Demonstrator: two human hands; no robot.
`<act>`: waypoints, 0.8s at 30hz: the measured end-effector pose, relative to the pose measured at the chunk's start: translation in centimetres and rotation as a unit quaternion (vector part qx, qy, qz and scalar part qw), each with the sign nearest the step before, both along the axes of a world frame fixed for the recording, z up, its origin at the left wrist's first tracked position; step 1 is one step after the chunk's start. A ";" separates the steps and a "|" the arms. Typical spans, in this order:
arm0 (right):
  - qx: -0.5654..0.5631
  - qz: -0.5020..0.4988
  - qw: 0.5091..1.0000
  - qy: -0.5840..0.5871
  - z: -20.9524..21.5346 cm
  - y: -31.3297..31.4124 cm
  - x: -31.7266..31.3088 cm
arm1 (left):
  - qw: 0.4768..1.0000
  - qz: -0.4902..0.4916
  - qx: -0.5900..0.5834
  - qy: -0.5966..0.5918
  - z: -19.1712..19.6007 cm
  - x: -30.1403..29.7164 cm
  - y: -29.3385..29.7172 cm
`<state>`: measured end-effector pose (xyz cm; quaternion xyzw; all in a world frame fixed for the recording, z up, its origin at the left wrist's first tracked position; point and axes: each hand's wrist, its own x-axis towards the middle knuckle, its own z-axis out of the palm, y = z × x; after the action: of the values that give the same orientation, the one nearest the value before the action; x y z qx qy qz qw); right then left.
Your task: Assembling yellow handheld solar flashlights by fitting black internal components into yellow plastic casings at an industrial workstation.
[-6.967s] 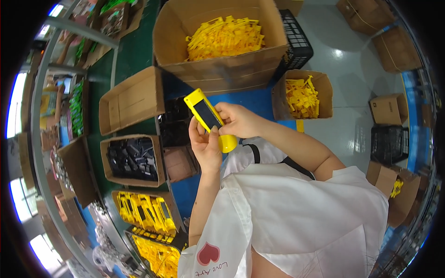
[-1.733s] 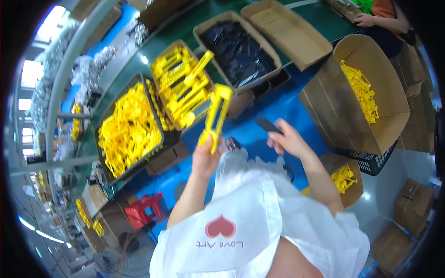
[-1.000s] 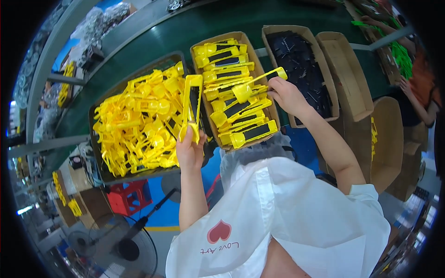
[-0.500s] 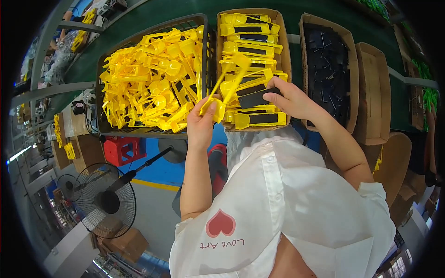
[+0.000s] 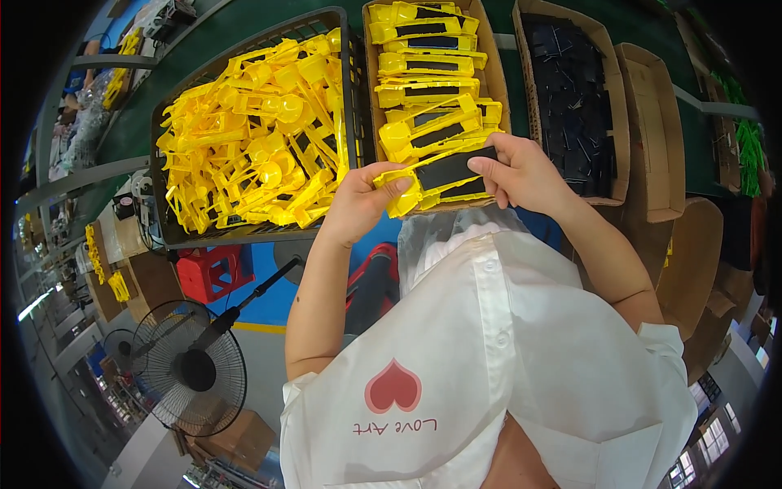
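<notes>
My left hand (image 5: 358,202) is closed on the rounded end of a yellow plastic frame (image 5: 399,192), pinched between thumb and fingers. At its other end, my right hand (image 5: 529,175) pinches a flat black strip (image 5: 452,169), which lies along the frame between my hands. Whether the strip is fully seated is unclear. Both hands are over the near end of a cardboard box (image 5: 496,81), where more yellow frames with black strips (image 5: 432,63) lie stacked in a row.
Left of the box, a black plastic crate (image 5: 353,90) is heaped with loose yellow frames (image 5: 252,138). To the right stand a carton of black strips (image 5: 566,106) and a shallow cardboard tray (image 5: 652,122). A red stool (image 5: 199,275) and a fan (image 5: 195,368) are at lower left.
The yellow frame has swung down from a raised, tilted position to lie level. The black strip, apart from it earlier, now lies along it. My hands have come into line.
</notes>
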<state>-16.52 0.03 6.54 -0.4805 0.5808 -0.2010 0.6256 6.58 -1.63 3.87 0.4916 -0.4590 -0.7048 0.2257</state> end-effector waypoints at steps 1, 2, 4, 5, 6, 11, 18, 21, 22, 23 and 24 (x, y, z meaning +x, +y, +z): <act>-0.017 0.000 1.000 0.025 0.1 0.1 0.2 | 1.000 0.000 0.000 0.000 0.0 0.0 0.0; -0.017 0.000 1.000 0.025 0.2 0.1 0.4 | 1.000 0.006 0.003 -0.002 -0.1 0.0 0.1; -0.027 0.002 0.997 0.078 0.4 0.2 0.8 | 1.000 0.010 0.006 -0.004 -0.1 -0.2 0.2; -0.027 0.000 0.997 0.078 0.1 0.1 1.0 | 1.000 0.020 0.007 0.003 -0.2 -0.4 0.2; -0.013 -0.003 0.996 0.084 -0.5 -0.1 1.2 | 0.999 0.031 0.008 0.011 -0.3 -0.5 0.3; -0.264 0.087 0.890 0.361 -2.2 -0.6 1.7 | 0.999 0.030 -0.031 -0.030 -1.5 -0.8 0.1; -0.056 0.000 0.994 0.097 -2.7 -1.0 -1.1 | 0.997 -0.011 -0.060 -0.046 -2.0 -0.2 -0.9; -0.057 -0.017 0.990 0.124 -3.9 -0.4 -1.5 | 0.976 -0.093 -0.153 -0.122 -1.1 -1.4 -1.1; -0.129 -0.026 0.977 0.170 -4.7 -0.1 -1.7 | 0.935 -0.150 -0.247 -0.207 -1.0 -2.1 -1.2; -0.130 -0.017 0.971 0.202 -4.5 -0.1 -1.5 | 0.882 -0.209 -0.284 -0.313 0.1 -3.4 -1.1; -0.129 -0.021 0.971 0.202 -4.2 -0.1 -1.3 | 0.812 -0.264 -0.317 -0.412 1.2 -4.9 -1.1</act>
<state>-17.81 -0.07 2.38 -0.5755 0.6740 -0.1858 0.4242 1.68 -2.68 5.10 0.4970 -0.8193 -0.2837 -0.0361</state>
